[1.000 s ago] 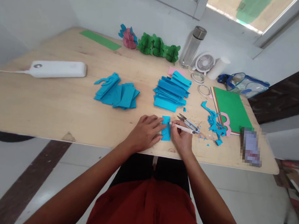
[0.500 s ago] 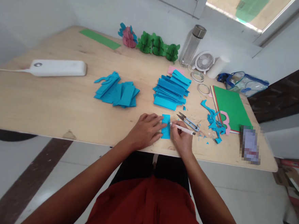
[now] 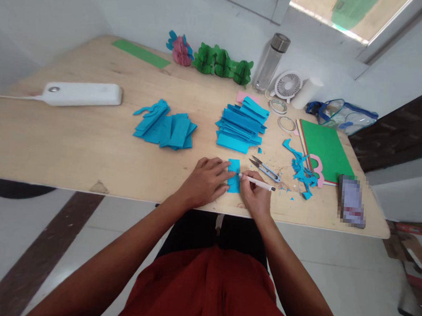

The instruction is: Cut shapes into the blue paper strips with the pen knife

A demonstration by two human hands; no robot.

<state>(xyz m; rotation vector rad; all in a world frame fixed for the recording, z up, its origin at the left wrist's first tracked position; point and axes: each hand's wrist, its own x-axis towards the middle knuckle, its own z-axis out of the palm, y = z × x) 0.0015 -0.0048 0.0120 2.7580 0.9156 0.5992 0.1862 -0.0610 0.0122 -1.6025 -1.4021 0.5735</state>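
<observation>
A small blue paper rectangle (image 3: 233,184) lies near the table's front edge, with faint drawn lines on it. Flat on the table, my left hand (image 3: 206,181) has its fingers spread, the tips pressing the paper's left side. My right hand (image 3: 256,195) grips a white pen (image 3: 260,183), its tip at the paper's right edge. Just beyond that hand lie thread snips (image 3: 266,169) with pointed blades. Behind the paper is a stack of folded blue paper strips (image 3: 241,126). Another pile of blue paper pieces (image 3: 166,126) sits further left.
Blue scraps (image 3: 300,169) lie on the right beside a green paper stack (image 3: 327,151), a pink cutout (image 3: 316,170) and a blurred phone (image 3: 351,201). Along the back stand green paper figures (image 3: 223,63), a bottle (image 3: 271,63) and a fan (image 3: 288,86). A white power strip (image 3: 83,95) is left.
The whole view has shifted slightly. Both hands keep nearly the same place, with the pen still at the blue paper; nothing was picked up or let go.
</observation>
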